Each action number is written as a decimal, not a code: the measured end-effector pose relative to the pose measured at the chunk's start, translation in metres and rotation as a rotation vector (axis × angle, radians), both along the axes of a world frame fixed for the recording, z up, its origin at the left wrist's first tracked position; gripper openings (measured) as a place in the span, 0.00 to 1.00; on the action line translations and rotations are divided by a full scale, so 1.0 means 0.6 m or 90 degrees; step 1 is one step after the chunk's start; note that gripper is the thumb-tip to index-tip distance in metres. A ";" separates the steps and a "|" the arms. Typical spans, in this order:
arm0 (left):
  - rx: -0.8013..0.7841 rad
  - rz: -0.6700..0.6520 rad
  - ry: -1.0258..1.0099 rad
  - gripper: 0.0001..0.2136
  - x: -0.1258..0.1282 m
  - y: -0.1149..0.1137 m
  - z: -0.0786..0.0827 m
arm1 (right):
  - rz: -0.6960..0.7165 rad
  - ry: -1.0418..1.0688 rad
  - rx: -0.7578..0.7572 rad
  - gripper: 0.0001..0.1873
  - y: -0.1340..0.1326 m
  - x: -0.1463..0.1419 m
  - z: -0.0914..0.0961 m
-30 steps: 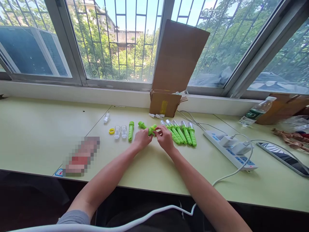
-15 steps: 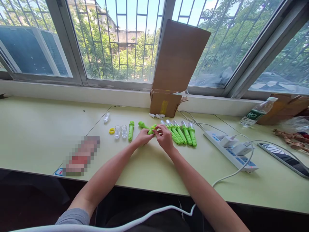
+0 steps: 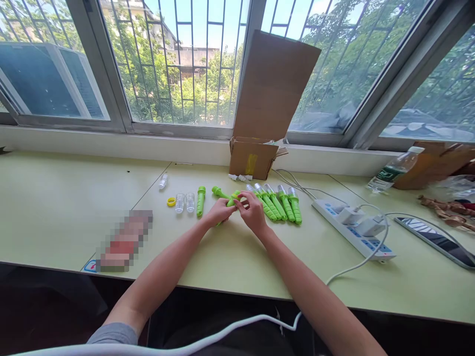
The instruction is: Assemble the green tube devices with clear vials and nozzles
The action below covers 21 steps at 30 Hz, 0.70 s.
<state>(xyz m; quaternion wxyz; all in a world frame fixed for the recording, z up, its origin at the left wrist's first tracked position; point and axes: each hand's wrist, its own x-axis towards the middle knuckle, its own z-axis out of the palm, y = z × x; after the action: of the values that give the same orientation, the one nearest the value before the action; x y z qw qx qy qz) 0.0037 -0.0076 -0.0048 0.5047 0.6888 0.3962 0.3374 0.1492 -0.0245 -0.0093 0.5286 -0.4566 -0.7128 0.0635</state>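
My left hand (image 3: 218, 212) and my right hand (image 3: 254, 212) meet over a green plastic tube piece (image 3: 233, 199) on the pale green table (image 3: 237, 247). Both hands pinch it with closed fingers. Right of my hands lies a row of several finished green tubes with clear caps (image 3: 282, 203). To the left lie another green tube (image 3: 201, 200), a short green part (image 3: 218, 191), two clear caps (image 3: 184, 202), a yellow ring (image 3: 171, 201) and a small clear vial (image 3: 163, 181).
An open cardboard box (image 3: 256, 155) stands against the window sill behind the parts. A white power strip (image 3: 352, 230) with plugged adapters and cables lies to the right, beside a dark flat device (image 3: 438, 242) and a water bottle (image 3: 393, 171). A blurred object (image 3: 124, 240) lies front left.
The hands have barely shifted; the fingers have drawn a little closer together on the green piece. The view has drifted slightly.
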 end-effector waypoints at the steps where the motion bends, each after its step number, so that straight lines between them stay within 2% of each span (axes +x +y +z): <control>1: 0.000 -0.002 0.001 0.17 0.000 0.000 0.000 | -0.001 -0.001 0.000 0.12 -0.001 0.000 0.000; 7: 0.001 -0.006 0.009 0.19 -0.001 -0.001 0.003 | 0.005 0.014 -0.012 0.26 -0.001 0.001 0.000; 12: 0.000 -0.004 0.009 0.19 -0.001 -0.002 0.003 | 0.021 0.073 -0.041 0.27 0.003 0.001 -0.003; 18: -0.019 -0.002 -0.002 0.17 -0.001 0.001 0.001 | 0.081 0.269 -0.181 0.31 0.007 0.005 0.001; 21: -0.037 -0.002 -0.012 0.15 -0.001 0.003 -0.001 | 0.123 0.359 -0.253 0.28 0.004 0.009 0.011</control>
<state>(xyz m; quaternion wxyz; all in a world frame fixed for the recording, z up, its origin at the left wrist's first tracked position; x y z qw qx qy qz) 0.0034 -0.0057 -0.0052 0.5288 0.6711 0.4001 0.3314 0.1547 -0.0222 -0.0027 0.5969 -0.4454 -0.5528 0.3738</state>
